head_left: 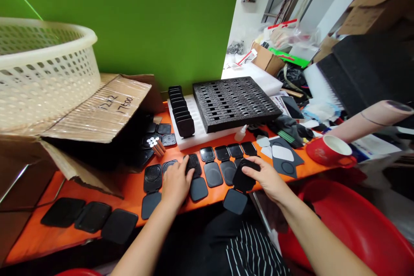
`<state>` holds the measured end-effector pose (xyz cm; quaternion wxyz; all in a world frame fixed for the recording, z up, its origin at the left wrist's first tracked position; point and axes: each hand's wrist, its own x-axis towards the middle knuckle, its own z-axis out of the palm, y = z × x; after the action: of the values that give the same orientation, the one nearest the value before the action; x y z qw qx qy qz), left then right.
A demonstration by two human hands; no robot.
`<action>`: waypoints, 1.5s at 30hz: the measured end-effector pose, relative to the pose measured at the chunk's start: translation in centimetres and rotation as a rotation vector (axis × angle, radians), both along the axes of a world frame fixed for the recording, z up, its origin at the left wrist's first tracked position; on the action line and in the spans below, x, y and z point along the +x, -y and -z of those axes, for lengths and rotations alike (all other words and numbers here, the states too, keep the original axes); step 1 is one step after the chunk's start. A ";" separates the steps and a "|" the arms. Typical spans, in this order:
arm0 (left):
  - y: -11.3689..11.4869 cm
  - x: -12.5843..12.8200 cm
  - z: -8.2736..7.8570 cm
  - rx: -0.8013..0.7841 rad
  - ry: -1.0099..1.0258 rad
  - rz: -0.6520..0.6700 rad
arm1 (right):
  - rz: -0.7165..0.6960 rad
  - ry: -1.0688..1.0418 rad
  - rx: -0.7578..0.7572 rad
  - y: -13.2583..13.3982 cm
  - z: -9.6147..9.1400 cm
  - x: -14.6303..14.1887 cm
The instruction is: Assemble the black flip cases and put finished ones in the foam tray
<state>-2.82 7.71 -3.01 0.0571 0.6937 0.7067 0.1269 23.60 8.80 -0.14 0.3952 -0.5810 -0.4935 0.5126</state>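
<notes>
My left hand (175, 183) lies over the row of opened black cases, thumb and forefinger apart at the edge of one hinged case (194, 164). The lower flap (198, 189) of that case rests near the table's edge. Beside the hand is another opened case (152, 177), partly textured inside. My right hand (263, 176) grips an opened black case (243, 177) between thumb and fingers, its flap (235, 201) hanging over the table edge. Other opened cases (213, 174) lie between my hands, some with shiny upper halves. My left fingertips are partly hidden.
Black foam tray (237, 101) and a row of upright black cases (181, 114) stand on white foam (202, 131) behind. Left are a cardboard box (97, 108), white basket (48, 64) and several flat black cases (93, 216). Right are a red mug (323, 152) and red stool (349, 228).
</notes>
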 end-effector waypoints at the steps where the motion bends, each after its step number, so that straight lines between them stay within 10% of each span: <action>1: 0.1 0.1 0.2 0.011 -0.036 0.001 | -0.009 -0.007 -0.012 0.1 0.2 -0.1; 9: 3.0 2.0 1.3 -0.029 -0.060 0.401 | -0.095 -0.006 -0.091 0.1 0.3 -0.9; 15: 3.4 1.4 1.0 -0.111 0.025 0.324 | -0.165 -0.014 -0.080 -0.2 -0.2 -2.2; 21: 5.7 2.6 0.2 -0.308 0.999 0.244 | -0.273 -0.055 -0.080 0.6 0.1 -4.9; 27: 5.9 3.2 0.3 -0.353 1.645 -0.254 | -0.397 0.334 0.197 -1.2 1.8 -6.6; 34: 3.3 1.9 0.3 -0.248 1.933 -0.498 | -0.968 1.027 0.555 0.9 3.9 -4.3; 39: 3.6 1.9 0.9 -0.249 1.947 -0.630 | -0.853 0.917 0.632 3.3 2.1 -2.8; 45: 3.5 1.9 1.2 -0.227 1.928 -0.603 | -0.406 0.485 0.158 -1.1 -0.3 -5.7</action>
<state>-0.91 4.19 -4.20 0.6337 0.0792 0.5130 0.5735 17.85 9.94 0.12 0.1998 -0.5435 -0.7172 0.3877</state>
